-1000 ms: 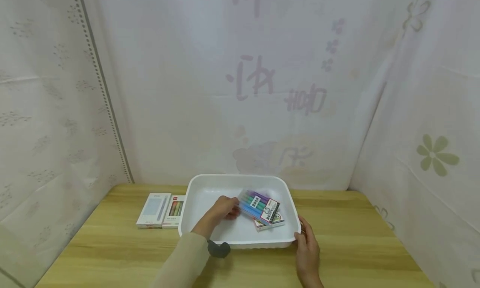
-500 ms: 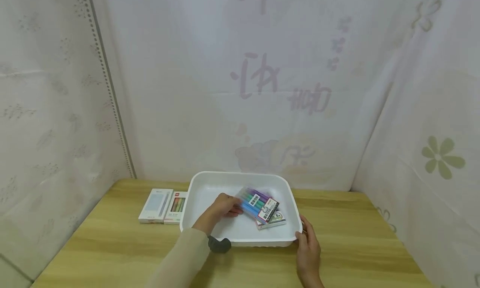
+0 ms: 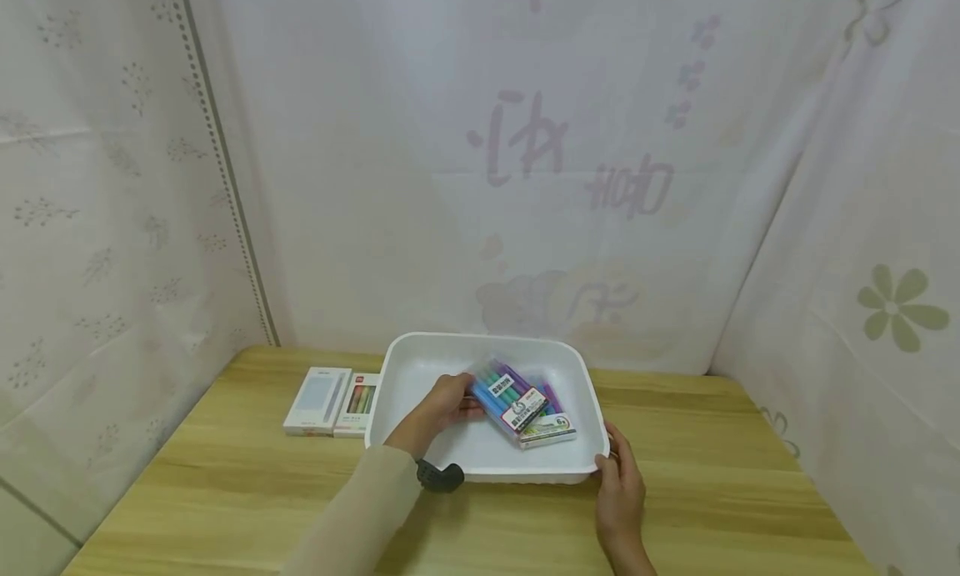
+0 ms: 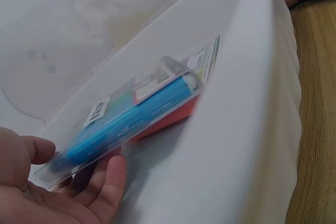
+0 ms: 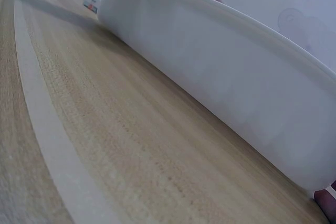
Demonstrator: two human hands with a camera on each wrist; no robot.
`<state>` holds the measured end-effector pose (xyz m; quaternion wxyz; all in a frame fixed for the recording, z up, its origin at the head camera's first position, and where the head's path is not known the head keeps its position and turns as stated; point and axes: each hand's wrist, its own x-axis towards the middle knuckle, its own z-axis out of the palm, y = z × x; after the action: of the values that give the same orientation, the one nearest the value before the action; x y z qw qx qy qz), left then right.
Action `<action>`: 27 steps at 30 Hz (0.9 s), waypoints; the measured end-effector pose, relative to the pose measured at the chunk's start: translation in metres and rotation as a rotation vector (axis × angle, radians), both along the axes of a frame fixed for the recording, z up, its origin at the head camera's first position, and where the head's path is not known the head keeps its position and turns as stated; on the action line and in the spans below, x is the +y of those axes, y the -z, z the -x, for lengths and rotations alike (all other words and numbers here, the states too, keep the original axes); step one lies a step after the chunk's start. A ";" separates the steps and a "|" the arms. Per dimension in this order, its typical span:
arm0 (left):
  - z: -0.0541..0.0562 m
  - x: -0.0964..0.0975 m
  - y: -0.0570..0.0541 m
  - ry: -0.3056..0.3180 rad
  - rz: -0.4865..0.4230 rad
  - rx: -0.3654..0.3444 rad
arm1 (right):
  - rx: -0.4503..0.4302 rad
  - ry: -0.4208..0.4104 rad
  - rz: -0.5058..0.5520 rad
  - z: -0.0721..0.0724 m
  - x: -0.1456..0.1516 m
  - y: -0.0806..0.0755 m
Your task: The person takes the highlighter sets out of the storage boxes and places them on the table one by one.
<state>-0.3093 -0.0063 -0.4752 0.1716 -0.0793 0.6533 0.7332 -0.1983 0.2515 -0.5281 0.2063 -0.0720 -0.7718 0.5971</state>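
My left hand (image 3: 444, 405) reaches into the white plastic tray (image 3: 525, 475) and pinches the near-left end of a clear pack of coloured marker pens (image 3: 510, 399). In the left wrist view, the thumb is on top of the marker pack (image 4: 131, 116) and the fingers are below, with a blue pen along the near side. Beneath it lies a white-labelled pack (image 3: 551, 430), partly covered, with purple showing behind. My right hand (image 3: 621, 488) grips the tray's front right corner, thumb at the rim. Most of that hand is outside the right wrist view.
Left of the tray, two flat boxes lie side by side on the wooden table (image 3: 225, 493): a white and pale-blue box (image 3: 318, 401) and a box with a window showing coloured sticks (image 3: 360, 401). Patterned cloth (image 3: 420, 226) hangs behind and at both sides.
The marker pack has shifted slightly left and back within the tray, uncovering more of the pack underneath. My right hand keeps its hold on the corner. The head view has shifted a little.
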 end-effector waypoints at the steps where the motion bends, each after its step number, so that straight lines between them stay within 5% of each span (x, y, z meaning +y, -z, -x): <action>1: 0.000 0.000 0.000 -0.017 -0.006 -0.003 | -0.001 0.002 -0.003 0.000 0.000 0.000; 6: -0.002 0.000 -0.001 -0.070 -0.020 -0.019 | -0.002 0.014 -0.019 0.000 0.001 0.000; 13: -0.003 0.000 0.001 -0.054 0.029 -0.020 | 0.005 0.015 -0.027 0.001 0.000 0.003; 27: -0.002 -0.004 -0.003 -0.080 -0.034 -0.005 | 0.013 0.014 -0.018 -0.001 0.000 0.001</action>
<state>-0.3070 -0.0101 -0.4724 0.1452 -0.1043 0.6367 0.7501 -0.1976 0.2513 -0.5293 0.2160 -0.0715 -0.7753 0.5892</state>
